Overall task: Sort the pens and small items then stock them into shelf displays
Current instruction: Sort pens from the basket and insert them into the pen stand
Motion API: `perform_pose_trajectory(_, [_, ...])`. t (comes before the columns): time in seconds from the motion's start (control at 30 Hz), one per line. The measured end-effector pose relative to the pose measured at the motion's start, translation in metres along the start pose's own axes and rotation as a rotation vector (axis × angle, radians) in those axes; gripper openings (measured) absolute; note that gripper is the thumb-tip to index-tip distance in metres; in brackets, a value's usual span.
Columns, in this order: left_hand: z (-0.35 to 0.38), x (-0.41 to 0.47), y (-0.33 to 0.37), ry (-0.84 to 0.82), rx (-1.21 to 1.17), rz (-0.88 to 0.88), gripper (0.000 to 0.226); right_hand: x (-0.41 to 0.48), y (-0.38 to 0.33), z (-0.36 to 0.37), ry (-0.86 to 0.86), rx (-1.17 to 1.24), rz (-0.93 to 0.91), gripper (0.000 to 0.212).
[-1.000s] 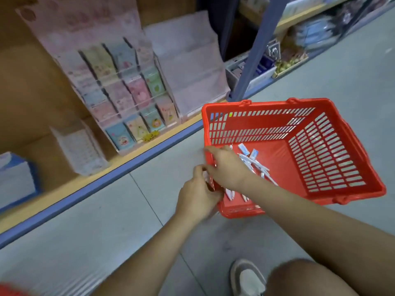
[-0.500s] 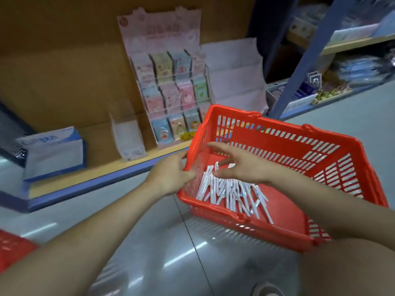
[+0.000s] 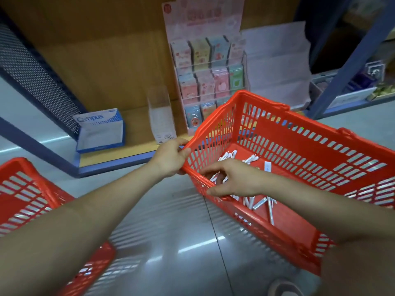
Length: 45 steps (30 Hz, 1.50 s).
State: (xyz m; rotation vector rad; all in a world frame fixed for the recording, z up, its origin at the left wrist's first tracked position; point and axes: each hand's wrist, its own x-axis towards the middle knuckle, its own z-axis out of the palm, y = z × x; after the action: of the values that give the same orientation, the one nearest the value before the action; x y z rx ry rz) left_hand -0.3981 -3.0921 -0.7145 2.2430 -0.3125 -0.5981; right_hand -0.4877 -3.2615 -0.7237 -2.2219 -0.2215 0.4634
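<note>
Head view: left hand (image 3: 171, 157) grips the red basket (image 3: 267, 105) rim; right hand (image 3: 237, 180) (fingers loosely spread) hovers over white pens (image 3: 254, 202).

Glossy slotted red plastic basket (image 3: 299, 133)

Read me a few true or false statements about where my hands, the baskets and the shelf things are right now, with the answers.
1. The left hand grips the rim of the red basket. True.
2. The right hand rests on the shelf. False: it reaches into the basket, over the white pens.
3. The Campus box lies in the basket. False: it stands on the shelf.
4. A second red basket shows at lower left. True.
</note>
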Motion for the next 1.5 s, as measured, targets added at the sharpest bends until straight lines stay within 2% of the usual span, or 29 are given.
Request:
perform_pose_trajectory(0.13, [-0.003, 0.001, 0.006, 0.108, -0.069, -0.023, 0.027, 0.010, 0.006, 0.010, 0.123, -0.048, -0.064, 0.037])
perform_pose_trajectory(0.23, [-0.008, 0.003, 0.006, 0.094, -0.081, -0.043, 0.031, 0.013, 0.014, 0.012, 0.174, 0.098, -0.049, 0.040])
perform_pose_trajectory(0.33, [-0.010, 0.002, 0.008, 0.038, 0.004, -0.021, 0.033, 0.015, 0.027, -0.005, 0.268, 0.258, 0.014, 0.032])
perform_pose_trajectory(0.4, [-0.012, 0.003, 0.012, 0.070, 0.310, 0.102, 0.032, 0.013, 0.043, -0.021, 0.320, 0.266, 0.047, 0.026])
perform_pose_trajectory(0.47, [-0.012, 0.007, 0.021, 0.190, 0.639, 0.307, 0.034, 0.010, 0.065, -0.038, 0.391, 0.233, 0.094, 0.025])
perform_pose_trajectory(0.53, [-0.004, 0.016, 0.035, 0.233, 0.741, 0.472, 0.036, 0.005, 0.090, -0.049, 0.453, 0.182, 0.197, 0.027])
perform_pose_trajectory(0.6, [0.014, 0.027, 0.055, 0.128, 0.733, 0.526, 0.038, -0.004, 0.114, -0.053, 0.481, 0.211, 0.328, 0.028])
perform_pose_trajectory(0.77, [0.071, 0.048, 0.067, -0.234, 0.893, 0.351, 0.034, -0.035, 0.162, -0.047, 0.464, 0.228, 0.560, 0.036])
perform_pose_trajectory(0.87, [0.082, 0.041, 0.045, -0.342, 1.113, 0.295, 0.031, -0.047, 0.179, -0.038, 0.354, 0.200, 0.673, 0.050])
perform_pose_trajectory(0.97, [0.078, 0.031, 0.040, -0.383, 1.138, 0.264, 0.032, -0.045, 0.184, -0.036, 0.279, 0.242, 0.698, 0.057])
perform_pose_trajectory(1.07, [0.088, 0.022, 0.031, -0.561, 1.171, 0.145, 0.039, -0.038, 0.179, -0.038, 0.164, 0.227, 0.673, 0.063])
perform_pose_trajectory(1.13, [0.097, 0.032, 0.024, -0.635, 1.076, 0.057, 0.043, -0.030, 0.174, -0.043, 0.072, 0.167, 0.660, 0.069])
perform_pose_trajectory(1.2, [0.110, 0.055, 0.023, -0.594, 0.961, 0.038, 0.047, -0.023, 0.170, -0.044, 0.025, 0.032, 0.657, 0.075])
perform_pose_trajectory(1.27, [0.126, 0.081, 0.022, -0.508, 0.870, 0.033, 0.053, -0.017, 0.169, -0.038, 0.058, -0.037, 0.661, 0.085])
perform_pose_trajectory(1.33, [0.145, 0.100, 0.018, -0.430, 0.785, -0.031, 0.064, -0.016, 0.172, -0.022, 0.103, -0.016, 0.681, 0.091])
perform_pose_trajectory(1.43, [0.169, 0.114, -0.001, -0.379, 0.710, -0.184, 0.092, -0.019, 0.177, 0.004, 0.153, 0.010, 0.734, 0.095])
perform_pose_trajectory(1.5, [0.178, 0.116, -0.013, -0.300, 0.674, -0.234, 0.094, -0.018, 0.180, 0.017, 0.201, -0.022, 0.747, 0.096])
